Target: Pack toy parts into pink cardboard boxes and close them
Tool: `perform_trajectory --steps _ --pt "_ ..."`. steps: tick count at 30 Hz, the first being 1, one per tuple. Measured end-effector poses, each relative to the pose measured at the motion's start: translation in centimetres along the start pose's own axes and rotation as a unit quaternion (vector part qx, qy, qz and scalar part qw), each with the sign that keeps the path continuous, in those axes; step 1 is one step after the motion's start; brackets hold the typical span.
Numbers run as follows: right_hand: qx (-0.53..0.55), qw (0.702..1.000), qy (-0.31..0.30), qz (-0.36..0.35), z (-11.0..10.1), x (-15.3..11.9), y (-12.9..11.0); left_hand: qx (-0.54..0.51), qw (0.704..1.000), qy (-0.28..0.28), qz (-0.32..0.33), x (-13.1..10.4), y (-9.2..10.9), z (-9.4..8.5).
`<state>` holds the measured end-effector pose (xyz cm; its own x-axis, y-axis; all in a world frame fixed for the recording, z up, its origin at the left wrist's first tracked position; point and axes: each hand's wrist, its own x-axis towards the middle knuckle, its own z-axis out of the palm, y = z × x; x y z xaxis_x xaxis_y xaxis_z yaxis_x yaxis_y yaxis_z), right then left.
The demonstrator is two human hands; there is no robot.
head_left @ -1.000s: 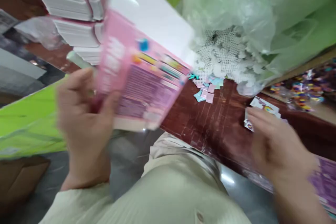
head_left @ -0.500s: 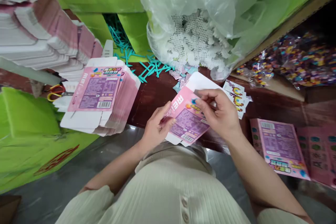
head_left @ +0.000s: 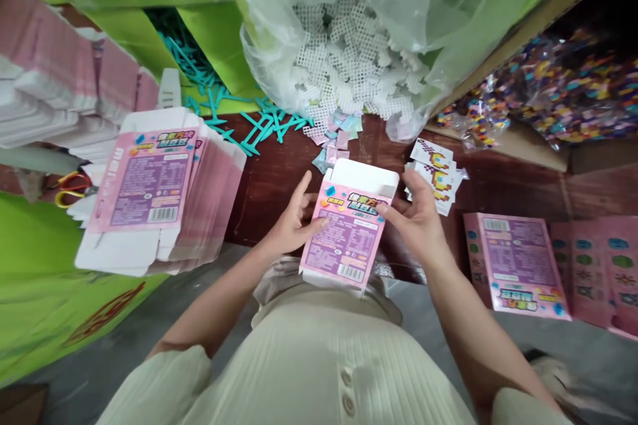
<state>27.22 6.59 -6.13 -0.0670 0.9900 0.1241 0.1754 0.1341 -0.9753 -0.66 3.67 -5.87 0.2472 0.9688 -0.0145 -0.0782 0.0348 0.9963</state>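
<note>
A pink and purple cardboard box (head_left: 343, 232) is between my two hands at the table's front edge, its white top flap raised. My left hand (head_left: 298, 219) grips its left side, thumb on the printed face. On the right side, my right hand (head_left: 416, 219) holds the box's edge with the thumb in front; its other fingers are partly hidden behind. Just beyond the box lie small pastel packets (head_left: 336, 143). White printed cards (head_left: 436, 176) with a pixel pattern are close to my right hand.
A stack of flat pink boxes (head_left: 144, 192) stands at left, scissors (head_left: 74, 189) beside it. Turquoise plastic sticks (head_left: 264, 126) spill from a green carton (head_left: 214, 46). Behind are a bag of white grid pieces (head_left: 349, 60) and bags of colourful beads (head_left: 548, 93). Another pink box (head_left: 523, 265) lies right.
The box in my hands has gone from flattened and slanted to opened out and more upright, its printed front now showing. My view has shifted somewhat, moving the surroundings left.
</note>
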Motion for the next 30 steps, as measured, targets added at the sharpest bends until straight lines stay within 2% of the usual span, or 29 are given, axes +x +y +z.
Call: perform_trajectory --steps 3,6,7,9,10,12,15,17,19,21,26,28,30 --pt "0.079 0.994 -0.027 0.065 -0.2 -0.5 0.1 0.023 0.996 -0.083 -0.027 0.6 0.3 -1.4" --pt "0.076 0.985 -0.139 0.066 -1.2 -0.3 -1.6 0.058 0.987 -0.140 -0.047 1.1 1.7 -2.2" --pt "0.066 0.980 -0.177 0.058 -1.5 -0.1 -2.2 0.075 0.987 -0.134 -0.042 1.3 2.1 -2.2" --pt "0.033 0.974 -0.223 0.028 -1.9 0.2 -3.0 0.127 0.989 -0.077 -0.006 1.7 2.8 -2.0" --pt "0.013 0.975 -0.221 0.007 -1.9 0.3 -3.1 0.155 0.987 -0.039 0.016 1.9 2.9 -1.8" --pt "-0.029 0.984 -0.175 -0.035 -1.4 0.4 -3.0 0.181 0.982 0.032 0.043 2.2 3.1 -1.2" --pt "-0.045 0.993 -0.093 -0.065 -0.5 0.2 -2.5 0.120 0.989 0.078 0.034 2.5 3.3 -0.7" --pt "-0.032 0.992 -0.097 -0.073 -0.2 0.5 -2.6 0.092 0.993 0.069 0.032 2.5 3.8 -0.5" --pt "-0.014 0.987 -0.139 -0.077 -0.2 1.1 -3.4 0.105 0.993 0.046 0.032 2.7 4.5 -0.5" --pt "-0.006 0.986 -0.155 -0.055 -0.1 1.8 -4.5 0.127 0.991 0.045 0.016 2.9 5.2 -0.3" --pt "-0.006 0.996 -0.060 0.069 0.9 2.8 -5.7 0.124 0.988 0.082 -0.029 3.5 5.9 0.1" --pt "0.004 0.995 -0.066 0.078 0.9 2.8 -5.5 0.114 0.991 0.066 -0.018 3.3 5.6 -0.1" --pt "0.012 0.993 -0.099 0.071 0.5 2.8 -5.2 0.109 0.993 0.039 -0.004 3.0 5.2 -0.3"
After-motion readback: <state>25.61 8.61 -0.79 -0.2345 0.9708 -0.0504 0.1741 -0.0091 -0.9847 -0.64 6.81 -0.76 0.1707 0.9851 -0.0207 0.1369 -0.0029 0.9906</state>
